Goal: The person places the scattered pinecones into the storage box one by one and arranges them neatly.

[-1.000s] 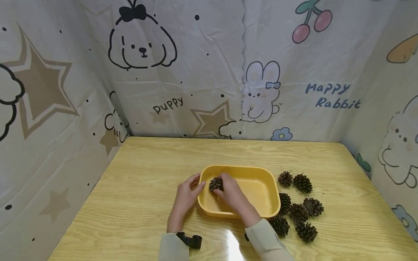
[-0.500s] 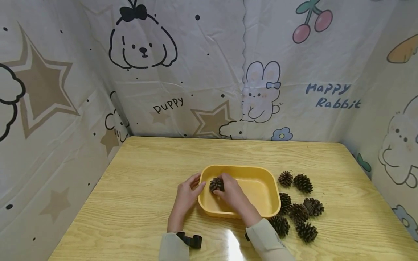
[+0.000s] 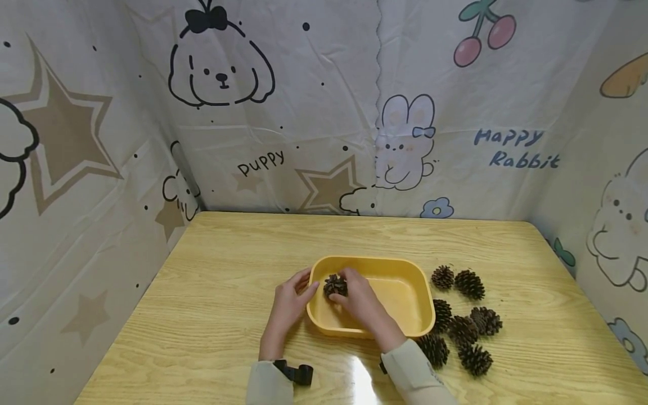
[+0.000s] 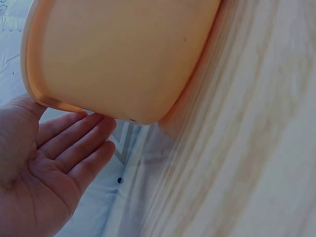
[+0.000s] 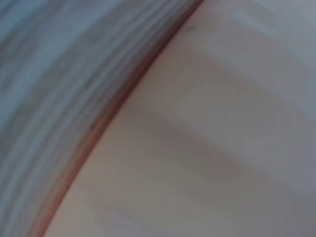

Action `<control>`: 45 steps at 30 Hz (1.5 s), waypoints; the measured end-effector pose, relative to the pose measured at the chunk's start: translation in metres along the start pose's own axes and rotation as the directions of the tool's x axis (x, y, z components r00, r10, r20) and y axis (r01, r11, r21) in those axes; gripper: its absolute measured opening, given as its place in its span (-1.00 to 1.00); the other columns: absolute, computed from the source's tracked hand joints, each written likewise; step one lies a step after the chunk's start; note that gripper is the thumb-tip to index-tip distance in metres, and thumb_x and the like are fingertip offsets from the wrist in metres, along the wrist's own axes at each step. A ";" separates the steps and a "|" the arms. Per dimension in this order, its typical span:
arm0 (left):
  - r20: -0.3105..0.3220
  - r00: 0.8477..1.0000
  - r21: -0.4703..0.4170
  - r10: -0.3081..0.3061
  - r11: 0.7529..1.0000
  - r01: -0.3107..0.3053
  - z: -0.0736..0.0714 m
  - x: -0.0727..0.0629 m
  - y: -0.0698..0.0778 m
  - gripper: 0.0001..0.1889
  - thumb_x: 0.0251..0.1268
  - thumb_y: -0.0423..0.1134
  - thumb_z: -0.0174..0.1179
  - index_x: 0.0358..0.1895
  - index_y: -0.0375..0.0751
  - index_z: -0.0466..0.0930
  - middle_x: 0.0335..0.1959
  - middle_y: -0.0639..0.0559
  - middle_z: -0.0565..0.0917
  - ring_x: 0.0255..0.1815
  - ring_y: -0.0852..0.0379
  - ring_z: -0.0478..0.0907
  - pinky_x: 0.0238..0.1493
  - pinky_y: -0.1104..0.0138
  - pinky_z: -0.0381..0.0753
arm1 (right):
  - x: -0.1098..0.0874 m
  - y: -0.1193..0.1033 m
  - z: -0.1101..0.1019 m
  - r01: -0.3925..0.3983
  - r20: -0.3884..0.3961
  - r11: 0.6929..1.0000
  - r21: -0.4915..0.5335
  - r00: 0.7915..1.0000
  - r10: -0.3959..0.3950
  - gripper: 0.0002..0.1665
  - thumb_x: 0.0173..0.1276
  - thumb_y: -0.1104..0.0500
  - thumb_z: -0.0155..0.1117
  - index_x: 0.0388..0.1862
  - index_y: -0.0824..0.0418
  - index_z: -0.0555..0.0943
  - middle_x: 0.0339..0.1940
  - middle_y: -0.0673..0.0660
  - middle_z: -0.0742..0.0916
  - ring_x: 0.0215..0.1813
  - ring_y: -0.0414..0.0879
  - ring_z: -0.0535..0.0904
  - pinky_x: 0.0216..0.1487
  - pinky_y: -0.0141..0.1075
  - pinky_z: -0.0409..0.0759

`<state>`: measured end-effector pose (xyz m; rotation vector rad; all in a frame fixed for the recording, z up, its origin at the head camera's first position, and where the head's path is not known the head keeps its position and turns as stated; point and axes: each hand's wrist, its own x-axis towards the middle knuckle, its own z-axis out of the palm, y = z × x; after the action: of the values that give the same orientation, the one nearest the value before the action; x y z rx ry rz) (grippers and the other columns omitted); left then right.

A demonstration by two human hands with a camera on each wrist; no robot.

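A yellow plastic tub [image 3: 395, 298] stands on the wooden table, its outer wall [image 4: 123, 54] large in the left wrist view. My left hand [image 3: 287, 304] holds its left end, thumb at the rim and fingers [image 4: 86, 143] extended along the outside. Inside that end, my right hand [image 3: 360, 298] grips a brown pine cone [image 3: 334, 286] between thumb and fingers; the palm side is hidden. The right wrist view shows only the blurred tub wall [image 5: 197, 123] and table, no hand.
Several loose pine cones [image 3: 463, 331] lie on the table [image 3: 228, 264] just right of the tub, some against its side. Printed cloth [image 3: 314, 73] hangs behind and at both sides of the table.
The pine cone has turned slightly in my right fingers, its scales now showing at another angle. Both hands and the tub stay in place.
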<state>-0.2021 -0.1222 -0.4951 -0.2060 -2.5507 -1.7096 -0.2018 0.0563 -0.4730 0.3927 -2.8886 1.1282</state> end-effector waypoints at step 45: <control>-0.002 1.000 -0.009 -0.024 1.000 0.024 0.002 0.001 0.001 -0.51 0.36 -0.21 0.24 0.30 -0.32 0.48 0.25 -0.28 0.58 0.28 -0.18 0.54 0.31 0.15 0.61 | -0.052 0.027 -0.044 0.042 -0.364 0.998 0.047 0.931 -0.022 -0.36 0.19 0.13 0.47 0.20 0.36 0.52 0.12 0.29 0.68 0.20 0.23 0.59 0.20 0.11 0.65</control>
<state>-0.2031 -0.1202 -0.4946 -0.1740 -2.5550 -1.7286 -0.1613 0.1166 -0.4639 0.2029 -2.5262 1.1368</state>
